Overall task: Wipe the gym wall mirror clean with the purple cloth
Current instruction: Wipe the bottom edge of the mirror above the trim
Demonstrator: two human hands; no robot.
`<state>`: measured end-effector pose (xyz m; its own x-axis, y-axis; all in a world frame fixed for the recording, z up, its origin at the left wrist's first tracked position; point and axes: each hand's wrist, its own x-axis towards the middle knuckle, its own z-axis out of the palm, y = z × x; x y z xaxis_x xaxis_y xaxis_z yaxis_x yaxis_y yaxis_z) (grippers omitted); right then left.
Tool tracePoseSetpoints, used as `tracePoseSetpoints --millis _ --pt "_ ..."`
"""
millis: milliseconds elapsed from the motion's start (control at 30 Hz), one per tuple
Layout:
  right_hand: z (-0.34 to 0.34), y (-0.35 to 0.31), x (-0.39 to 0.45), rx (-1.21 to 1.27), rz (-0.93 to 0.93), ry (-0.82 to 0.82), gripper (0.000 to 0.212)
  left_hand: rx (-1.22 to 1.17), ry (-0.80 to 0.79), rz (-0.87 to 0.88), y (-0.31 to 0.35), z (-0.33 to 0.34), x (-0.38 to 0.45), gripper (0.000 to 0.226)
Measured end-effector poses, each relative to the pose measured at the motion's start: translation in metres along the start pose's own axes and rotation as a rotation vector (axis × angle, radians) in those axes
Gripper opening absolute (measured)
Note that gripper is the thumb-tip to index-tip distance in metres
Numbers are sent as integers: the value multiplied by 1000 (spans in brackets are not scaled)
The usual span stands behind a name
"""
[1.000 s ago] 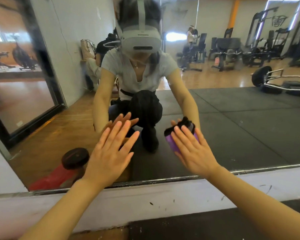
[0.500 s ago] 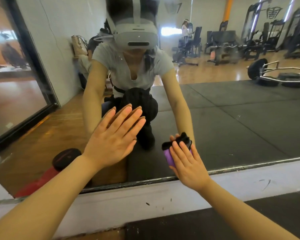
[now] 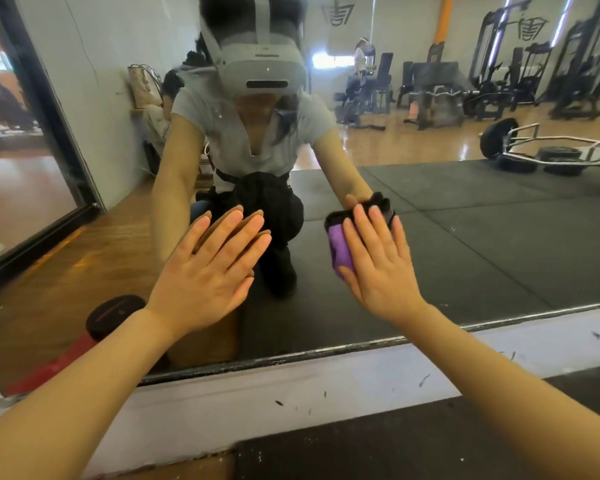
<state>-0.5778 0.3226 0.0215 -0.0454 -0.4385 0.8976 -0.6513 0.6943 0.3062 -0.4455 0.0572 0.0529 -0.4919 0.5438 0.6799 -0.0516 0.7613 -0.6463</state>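
Mirror: the large frameless gym wall mirror [image 3: 465,237] fills the view in front of you; its lower edge runs just above a white painted wall base [image 3: 326,382].
Cloth position: the small folded purple cloth [image 3: 340,249] is pressed flat against the glass low down, near the mirror's bottom edge and a little right of your reflection.
Right hand: your right hand [image 3: 378,268] lies over the cloth with straight, spread fingers, pushing it onto the glass; it presses and does not clench.
Left hand: your left hand [image 3: 205,275] is flat on the glass with fingers together and extended, carrying nothing; it appears to brace you.
Cloth axis: the visible purple strip runs roughly up and down the glass, leaning slightly; the long axis points up toward your fingertips, though most of the cloth is hidden under your palm, so its full outline is uncertain.
Done so far: the glass around your hands looks mostly free of smears, but glare and reflections make it hard to judge; I cannot tell which patches you have covered.
Left to do: faint specks show higher up, around the reflected grey shirt [image 3: 257,140], so the upper glass probably needs passes.
Progress: by my reading you are mid-task, working the lowest band.
Surroundings: the black rubber floor mat [image 3: 395,452] lies under your arms; a black round weight with a red bar [image 3: 115,315] shows in reflection at lower left.
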Motion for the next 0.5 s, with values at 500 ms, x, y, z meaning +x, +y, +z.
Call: tracePoseSetpoints --millis 500 --pt "12 -24 -110 -82 -60 -208 73 9 -2 7 1 -1 1 64"
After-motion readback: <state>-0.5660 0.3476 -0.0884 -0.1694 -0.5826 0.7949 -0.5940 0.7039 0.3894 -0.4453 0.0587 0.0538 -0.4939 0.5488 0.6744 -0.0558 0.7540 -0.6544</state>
